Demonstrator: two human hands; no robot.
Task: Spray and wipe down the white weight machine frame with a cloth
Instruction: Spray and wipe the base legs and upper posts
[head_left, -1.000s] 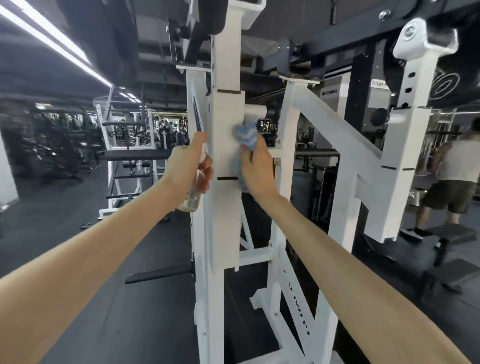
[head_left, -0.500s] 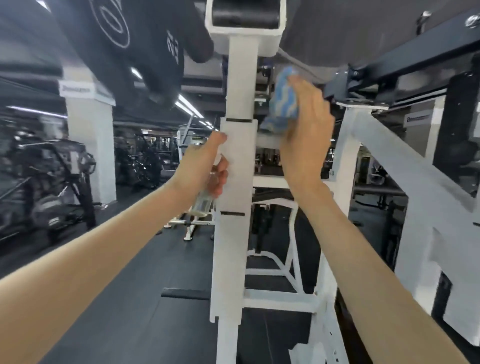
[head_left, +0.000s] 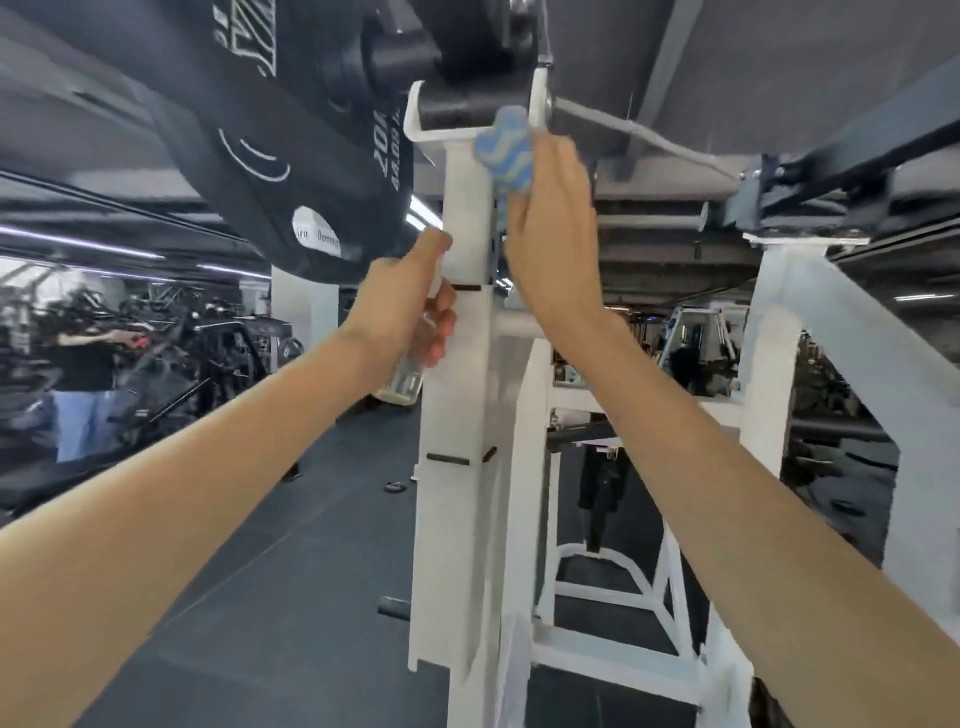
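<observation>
The white weight machine frame (head_left: 452, 493) rises as a tall upright post in front of me. My right hand (head_left: 550, 228) grips a blue and white cloth (head_left: 505, 146) and presses it on the post's right side, just under the white cradle at the top. My left hand (head_left: 410, 306) holds a small clear spray bottle (head_left: 405, 382) against the post's left edge, lower down. The bottle's nozzle is hidden by my fingers.
A large black weight plate (head_left: 270, 130) hangs overhead at the upper left, on a black bar end in the cradle. More white frame members (head_left: 831, 332) stand to the right. A person (head_left: 78, 374) and dark machines are at the far left. Dark rubber floor (head_left: 291, 597) below.
My right hand has moved the cloth up the post, from mid height to just under the top cradle. My view has tilted upward. The left hand keeps the bottle by the post.
</observation>
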